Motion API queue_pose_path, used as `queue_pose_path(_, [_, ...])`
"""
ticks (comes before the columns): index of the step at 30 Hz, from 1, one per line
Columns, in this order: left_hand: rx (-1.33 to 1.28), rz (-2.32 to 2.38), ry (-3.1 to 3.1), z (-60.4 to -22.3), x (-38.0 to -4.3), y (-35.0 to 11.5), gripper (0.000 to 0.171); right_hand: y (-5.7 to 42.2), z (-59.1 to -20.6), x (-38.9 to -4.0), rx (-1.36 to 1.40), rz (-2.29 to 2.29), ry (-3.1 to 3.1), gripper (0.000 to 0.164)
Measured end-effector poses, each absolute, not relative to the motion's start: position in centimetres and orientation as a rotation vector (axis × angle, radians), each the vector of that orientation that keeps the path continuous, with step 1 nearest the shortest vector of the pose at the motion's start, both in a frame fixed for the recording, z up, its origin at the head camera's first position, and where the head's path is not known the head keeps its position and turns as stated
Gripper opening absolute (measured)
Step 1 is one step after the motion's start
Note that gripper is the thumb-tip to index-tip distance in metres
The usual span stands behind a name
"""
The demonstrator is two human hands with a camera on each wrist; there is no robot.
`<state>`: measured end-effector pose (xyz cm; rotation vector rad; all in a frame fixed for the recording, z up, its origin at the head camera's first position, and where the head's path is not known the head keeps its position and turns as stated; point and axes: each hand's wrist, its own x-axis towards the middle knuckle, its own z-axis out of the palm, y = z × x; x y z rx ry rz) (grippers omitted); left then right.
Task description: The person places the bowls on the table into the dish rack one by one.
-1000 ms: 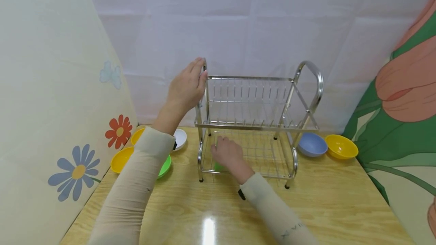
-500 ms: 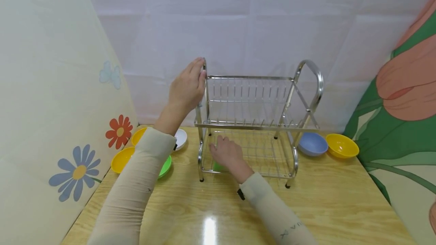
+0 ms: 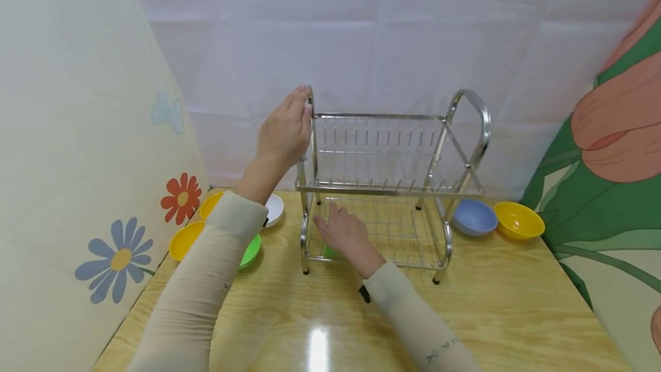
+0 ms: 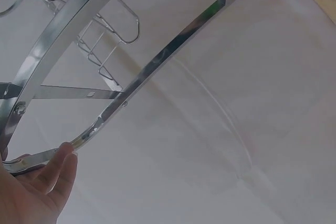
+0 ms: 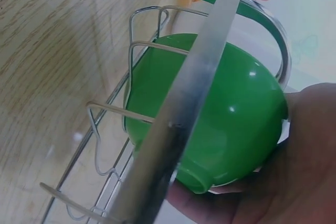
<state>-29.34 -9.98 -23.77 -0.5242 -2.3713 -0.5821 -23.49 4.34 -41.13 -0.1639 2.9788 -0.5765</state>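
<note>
A two-tier metal dish rack (image 3: 382, 192) stands on the wooden table. At its upper left handle, my left hand (image 3: 283, 134) holds the tube; in the left wrist view the fingers (image 4: 59, 174) lie around the bend of the tube. My right hand (image 3: 347, 233) is inside the lower tier at the left, thumb and fingers somewhat spread. Close to it a green bowl (image 5: 231, 108) sits tilted against the wire loops, its foot showing in the right wrist view. The right hand lies behind and beside this bowl, partly hidden by it. From the head view most of that bowl is covered.
Left of the rack lie two yellow bowls (image 3: 184, 241), a white bowl (image 3: 275, 209) and another green bowl (image 3: 251, 252), partly behind the left forearm. A blue bowl (image 3: 474, 217) and a yellow bowl (image 3: 518, 220) stand to its right. A white sheet (image 3: 382, 45) hangs behind.
The right thumb has shifted a little left, away from the other fingers, so the hand has loosened slightly. My left hand stays on the handle, and the rack has not moved.
</note>
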Motion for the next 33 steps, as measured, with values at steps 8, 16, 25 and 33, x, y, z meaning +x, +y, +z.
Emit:
queue_pose_path(8, [-0.528,-0.587,-2.383,-23.8,-29.5,-9.8,0.049,5.1,-40.5,-23.2,-0.237,-0.605,3.021,0.071])
queue_pose_path(16, [-0.513,-0.586,-2.392,-23.8,-29.5,-10.1,0.049,5.9,-38.4,-22.1,-0.282,-0.608,3.054,0.072])
queue_pose_path(25, [-0.514,-0.571,-2.387,-23.9,-29.6,-10.7,0.049,6.6,-37.1,-20.0,-0.354,-0.69,3.034,0.073])
queue_pose_path(33, [-0.515,-0.573,-2.37,-24.1,-29.6,-10.7,0.048,9.1,-37.1,-17.9,-0.403,-0.795,3.028,0.067])
